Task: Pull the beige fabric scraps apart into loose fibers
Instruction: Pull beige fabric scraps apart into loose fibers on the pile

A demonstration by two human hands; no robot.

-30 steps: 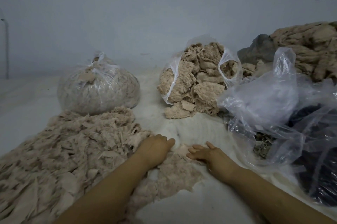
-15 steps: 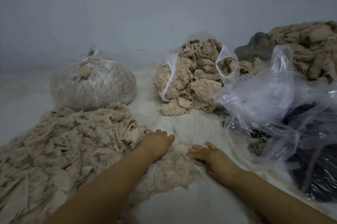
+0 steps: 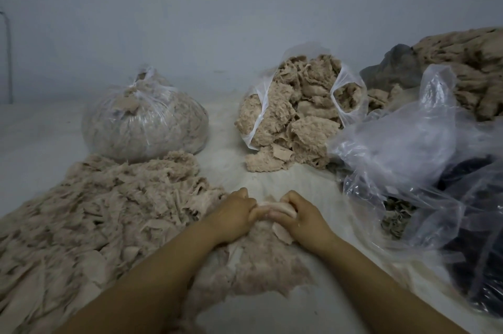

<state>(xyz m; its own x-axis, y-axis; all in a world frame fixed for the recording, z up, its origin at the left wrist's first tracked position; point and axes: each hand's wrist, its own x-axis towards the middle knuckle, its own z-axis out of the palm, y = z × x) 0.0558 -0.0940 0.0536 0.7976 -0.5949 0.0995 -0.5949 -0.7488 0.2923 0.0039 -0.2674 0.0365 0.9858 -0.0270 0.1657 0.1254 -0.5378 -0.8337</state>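
A beige fabric scrap is held between both hands low in the middle of the view. My left hand grips its left end with curled fingers. My right hand grips the right end, and a flap of the scrap hangs below that hand. Under my wrists lies a fluffy mat of loose beige fibers. A wide pile of beige scraps spreads to the left of my left arm.
A tied clear bag of beige material stands at the back left. An open bag of matted beige pieces is behind the hands. Crumpled clear plastic over dark contents fills the right, with another beige heap behind it.
Both hands, which lay flat and apart on the floor, have come together. They have curled round a beige scrap and lifted it slightly.
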